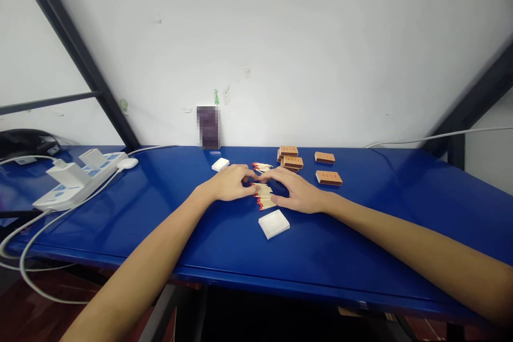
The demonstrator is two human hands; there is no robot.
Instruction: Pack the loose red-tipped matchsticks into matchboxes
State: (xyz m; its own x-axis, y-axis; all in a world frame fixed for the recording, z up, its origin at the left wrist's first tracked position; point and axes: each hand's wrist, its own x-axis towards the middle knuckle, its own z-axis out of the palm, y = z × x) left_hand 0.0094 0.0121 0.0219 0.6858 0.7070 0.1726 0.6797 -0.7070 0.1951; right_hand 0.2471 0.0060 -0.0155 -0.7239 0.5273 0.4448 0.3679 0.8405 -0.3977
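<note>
Loose wooden matches (265,202) with red heads lie on the blue table, heads toward the left. My left hand (232,181) rests at their left, thumb by the heads and the other fingers curved behind. My right hand (297,191) is opposite, its thumb touching the bare ends and its forefinger reaching over the far side. Both hands have thumb and forefinger apart, and the fingertips nearly meet behind the matches. A smaller bunch of matches (262,167) lies just beyond. Nearer me is a white matchbox-sized piece (274,224); a similar white piece (220,164) sits beyond my left hand.
Several orange-brown matchboxes (292,162) are stacked beyond my right hand, with two single matchboxes (328,178) farther right. A white power strip (80,184) with plugs and cables occupies the left side. A pixelated dark object (209,127) stands against the wall.
</note>
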